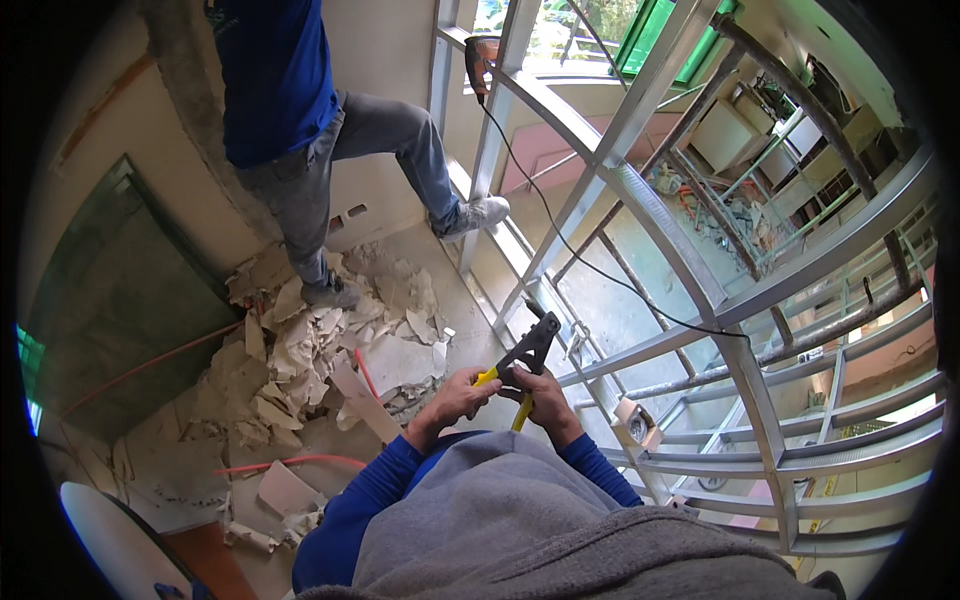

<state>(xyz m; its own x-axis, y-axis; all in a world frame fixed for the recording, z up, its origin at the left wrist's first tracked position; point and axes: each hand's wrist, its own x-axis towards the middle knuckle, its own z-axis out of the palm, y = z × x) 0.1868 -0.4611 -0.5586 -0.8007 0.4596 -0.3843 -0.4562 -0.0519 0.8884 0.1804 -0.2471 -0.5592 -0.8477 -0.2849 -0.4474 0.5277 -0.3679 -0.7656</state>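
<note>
In front of my chest is a plier-like hand tool (528, 346) with a black head and two yellow handles, its head pointing away from me. My left hand (458, 398) is closed around the left handle. The fingers of my right hand (548, 402) wrap the other handle, whose yellow end sticks out below them. Just beyond the tool's head stands a frame of silver metal studs (600, 150). A corded drill or screwdriver (482, 62) rests on a crosspiece of that frame, and its black cable (560, 235) hangs down across the studs.
At the upper left another person (285, 110) in a blue top has one foot on rubble and the other on the frame. Broken plaster pieces (290, 380) cover the floor, with red tubing (300, 460) among them. A green board (120, 300) leans left. Scaffold pipes (800, 90) stand right.
</note>
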